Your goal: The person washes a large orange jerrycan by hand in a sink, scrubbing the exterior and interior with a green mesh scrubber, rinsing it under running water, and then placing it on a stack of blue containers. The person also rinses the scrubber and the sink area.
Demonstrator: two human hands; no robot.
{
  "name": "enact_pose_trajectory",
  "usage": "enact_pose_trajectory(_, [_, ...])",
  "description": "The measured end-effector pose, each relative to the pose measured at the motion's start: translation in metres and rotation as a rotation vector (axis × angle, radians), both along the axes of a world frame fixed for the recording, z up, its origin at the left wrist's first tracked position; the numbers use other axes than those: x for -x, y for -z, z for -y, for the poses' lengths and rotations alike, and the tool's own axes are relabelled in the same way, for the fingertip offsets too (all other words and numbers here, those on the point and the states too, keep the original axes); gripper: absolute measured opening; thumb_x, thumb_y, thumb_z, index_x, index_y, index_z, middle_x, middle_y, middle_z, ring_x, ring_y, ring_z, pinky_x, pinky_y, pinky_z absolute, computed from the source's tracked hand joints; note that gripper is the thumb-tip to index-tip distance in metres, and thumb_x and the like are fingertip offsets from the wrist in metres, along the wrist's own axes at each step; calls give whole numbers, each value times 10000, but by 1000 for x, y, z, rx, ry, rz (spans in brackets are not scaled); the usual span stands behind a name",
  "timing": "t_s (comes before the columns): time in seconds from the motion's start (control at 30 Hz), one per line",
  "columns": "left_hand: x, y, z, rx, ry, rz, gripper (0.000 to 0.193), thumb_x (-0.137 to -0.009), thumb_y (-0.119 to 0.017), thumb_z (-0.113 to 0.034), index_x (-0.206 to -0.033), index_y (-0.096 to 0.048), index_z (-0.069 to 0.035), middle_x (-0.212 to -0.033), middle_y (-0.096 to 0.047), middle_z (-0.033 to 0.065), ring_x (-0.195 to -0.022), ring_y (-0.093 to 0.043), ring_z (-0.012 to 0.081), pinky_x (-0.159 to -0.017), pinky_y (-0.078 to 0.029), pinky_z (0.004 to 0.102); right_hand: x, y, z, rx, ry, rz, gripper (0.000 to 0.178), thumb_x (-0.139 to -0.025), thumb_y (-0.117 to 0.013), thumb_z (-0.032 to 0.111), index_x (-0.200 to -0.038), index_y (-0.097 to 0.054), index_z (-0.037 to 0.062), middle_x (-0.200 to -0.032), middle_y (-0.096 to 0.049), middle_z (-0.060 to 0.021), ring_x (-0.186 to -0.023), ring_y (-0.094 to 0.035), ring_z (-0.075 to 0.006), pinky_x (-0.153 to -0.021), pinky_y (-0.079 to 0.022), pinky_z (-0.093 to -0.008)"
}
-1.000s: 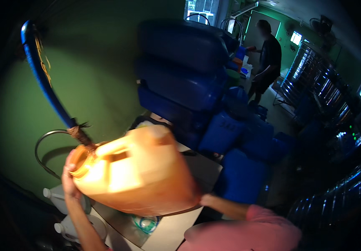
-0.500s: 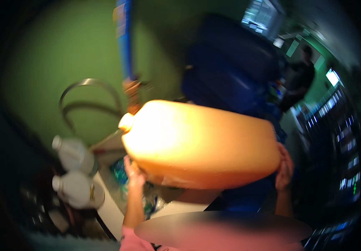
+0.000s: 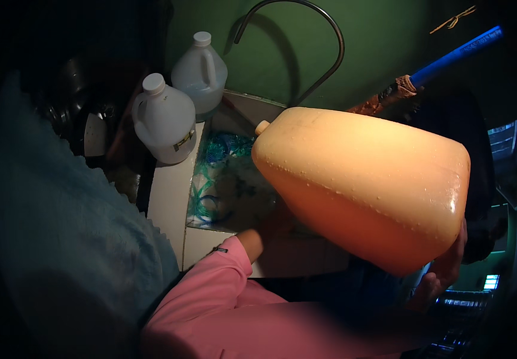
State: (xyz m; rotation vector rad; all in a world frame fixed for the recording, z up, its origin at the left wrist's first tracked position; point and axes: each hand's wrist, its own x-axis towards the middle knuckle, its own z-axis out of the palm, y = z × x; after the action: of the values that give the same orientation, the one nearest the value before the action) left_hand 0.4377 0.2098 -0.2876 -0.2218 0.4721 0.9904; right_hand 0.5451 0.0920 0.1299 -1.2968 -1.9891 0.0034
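A large orange plastic jerrycan [image 3: 360, 173] lies tilted on its side in front of me, its small spout [image 3: 262, 127] pointing left over a tiled basin [image 3: 192, 179]. Water drops dot its surface. My left hand [image 3: 277, 220] reaches beneath the jerrycan and supports it; the fingers are in shadow and mostly hidden. At the base end on the right, my right hand [image 3: 447, 263] is wrapped around the lower corner. The basin holds what looks like water above blue-green patterned tiles.
Two white plastic jugs, a nearer one [image 3: 166, 125] and a farther one [image 3: 200, 78], stand on the basin's left ledge. A curved metal pipe [image 3: 339, 45] and a blue pipe [image 3: 456, 57] rise behind. Blue-grey cloth [image 3: 73, 221] hangs at left, near dark cookware [image 3: 73, 75].
My view has turned and tilted left, so the jugs and basin sit nearer the middle. The jerrycan remains in both hands, and my left hand has gone farther underneath it.
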Motion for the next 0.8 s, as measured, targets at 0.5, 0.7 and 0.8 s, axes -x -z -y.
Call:
enact_pose_trajectory(0.5, [245, -86, -19, -621, -365, -706, 469, -898, -734, -452, -1082, -676, -24, -1364, -549, 143, -1183, -549, 197, -1034, -420, 354, -103, 230, 55, -136, 386, -890, 683, -1065, -335, 509, -1541, -334, 19, -1580, -344, -207, -1429, -378, -343, -1200, -265, -511])
enact_pose_trajectory(0.7, [287, -223, -19, -1026, -562, -1536, 480, -635, -955, -307, -672, -583, -7, -1303, -545, 235, -1150, -576, 275, -995, -478, 369, -65, 280, 9, 578, 343, -1088, 668, -1063, -382, 490, -1565, -328, 52, -1599, -366, -167, -1504, -288, -275, -1223, -177, -408])
enact_pose_trajectory(0.8, [262, -228, -15, -1160, -592, -1693, 505, -583, -975, -294, -638, -560, -11, -1349, -519, 266, -1171, -594, 330, -1001, -505, 406, -51, 214, -67, 267, 108, -847, 734, -1005, -545, 427, -1554, -322, -6, -1607, -338, -204, -1518, -263, -298, -1228, -177, -434])
